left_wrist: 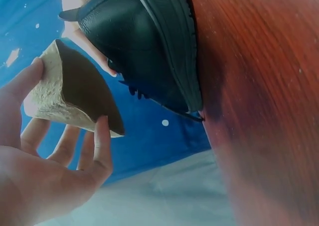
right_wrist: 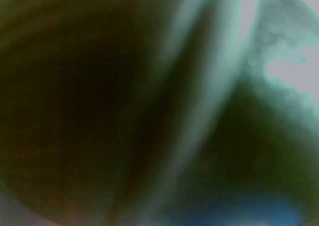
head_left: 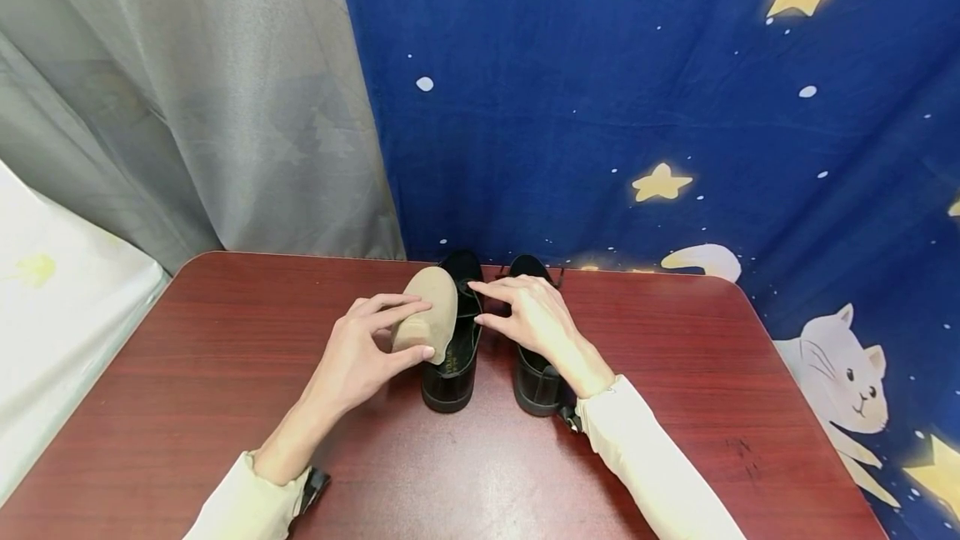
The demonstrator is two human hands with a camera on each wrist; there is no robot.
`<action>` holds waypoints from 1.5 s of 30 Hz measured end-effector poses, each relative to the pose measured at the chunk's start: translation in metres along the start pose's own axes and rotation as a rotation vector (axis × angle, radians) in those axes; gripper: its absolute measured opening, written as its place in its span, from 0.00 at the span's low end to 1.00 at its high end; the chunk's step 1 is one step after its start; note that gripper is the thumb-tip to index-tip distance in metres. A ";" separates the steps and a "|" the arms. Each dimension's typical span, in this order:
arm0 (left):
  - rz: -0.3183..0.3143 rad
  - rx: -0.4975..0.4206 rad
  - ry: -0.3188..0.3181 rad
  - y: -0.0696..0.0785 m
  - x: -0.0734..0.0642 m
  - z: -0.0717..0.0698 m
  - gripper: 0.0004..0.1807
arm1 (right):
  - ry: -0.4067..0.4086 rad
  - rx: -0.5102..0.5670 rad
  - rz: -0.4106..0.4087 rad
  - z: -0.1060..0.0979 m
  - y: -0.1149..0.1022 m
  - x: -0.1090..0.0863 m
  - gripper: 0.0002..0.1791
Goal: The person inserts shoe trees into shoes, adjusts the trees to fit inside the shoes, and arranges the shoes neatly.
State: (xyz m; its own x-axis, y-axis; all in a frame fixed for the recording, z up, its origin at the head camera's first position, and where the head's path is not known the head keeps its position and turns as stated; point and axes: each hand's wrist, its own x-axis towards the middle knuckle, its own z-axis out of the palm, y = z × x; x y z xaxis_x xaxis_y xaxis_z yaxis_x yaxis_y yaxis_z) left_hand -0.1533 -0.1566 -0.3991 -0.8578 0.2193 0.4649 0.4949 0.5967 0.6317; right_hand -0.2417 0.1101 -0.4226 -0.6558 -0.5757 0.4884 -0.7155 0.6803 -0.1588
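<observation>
In the head view my left hand [head_left: 365, 346] grips a beige moulded shoe insert [head_left: 435, 307], thumb at its lower edge and fingers on its side. The left wrist view shows this insert [left_wrist: 82, 89] as a hollow, rough-walled shell, with the hand [left_wrist: 60, 171] around it. It overlaps a black lace-up shoe [head_left: 450, 390] standing toe-away on the table. My right hand [head_left: 536, 311] reaches over a second black shoe [head_left: 536, 386], its index finger and thumb extended apart at the first shoe's laces and opening. Its palm hides part of the second shoe.
The reddish-brown wooden table [head_left: 225, 373] ends just beyond the shoes' toes. A blue star-patterned curtain [head_left: 525, 107] and a grey curtain [head_left: 285, 107] hang behind it. The right wrist view is blurred, filled by dark surfaces close up.
</observation>
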 end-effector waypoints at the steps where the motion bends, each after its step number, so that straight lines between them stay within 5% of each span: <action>1: 0.000 0.000 0.003 0.001 -0.001 0.000 0.29 | 0.000 0.002 -0.002 0.000 0.000 0.000 0.27; 19: -0.067 -0.030 -0.005 0.027 -0.021 0.000 0.29 | 0.016 0.028 0.000 0.001 0.001 0.000 0.23; 45: -0.068 -0.024 -0.015 0.040 -0.033 0.004 0.29 | 0.026 0.014 0.031 0.000 0.000 -0.001 0.23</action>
State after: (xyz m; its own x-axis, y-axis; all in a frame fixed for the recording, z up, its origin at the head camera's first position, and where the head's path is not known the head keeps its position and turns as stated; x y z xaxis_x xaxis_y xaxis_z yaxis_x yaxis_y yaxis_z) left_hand -0.1060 -0.1368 -0.3914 -0.8913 0.1909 0.4113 0.4387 0.5922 0.6759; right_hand -0.2412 0.1104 -0.4233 -0.6713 -0.5426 0.5050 -0.6986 0.6908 -0.1864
